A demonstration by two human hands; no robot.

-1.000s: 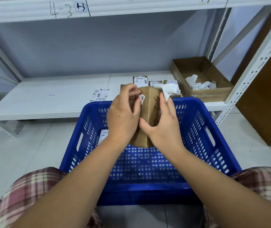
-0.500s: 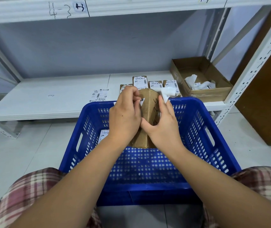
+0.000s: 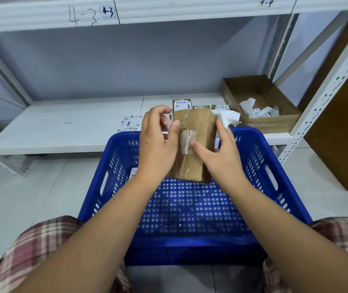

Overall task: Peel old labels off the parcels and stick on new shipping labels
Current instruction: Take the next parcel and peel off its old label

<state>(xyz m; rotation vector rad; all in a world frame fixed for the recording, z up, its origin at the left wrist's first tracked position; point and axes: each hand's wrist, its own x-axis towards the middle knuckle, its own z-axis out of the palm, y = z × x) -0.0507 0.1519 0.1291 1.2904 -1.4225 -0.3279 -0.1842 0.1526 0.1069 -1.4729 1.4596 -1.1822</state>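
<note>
both hands turned your brown cardboard parcel [image 3: 198,127] flat for relabelling: left hand [image 3: 158,142] grips its edge, right hand [image 3: 221,153] pinches the crumpled white label [image 3: 227,117].

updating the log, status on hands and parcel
Left hand grips parcel at left edge. Right hand holds crumpled old label, thumb on parcel. Parcel over blue basket, facing side unlabelled. Nothing in the way.

White shelf [image 3: 63,134] bears small parcels [image 3: 181,104], label sheet [image 3: 131,123], cardboard box [image 3: 270,123].
</note>
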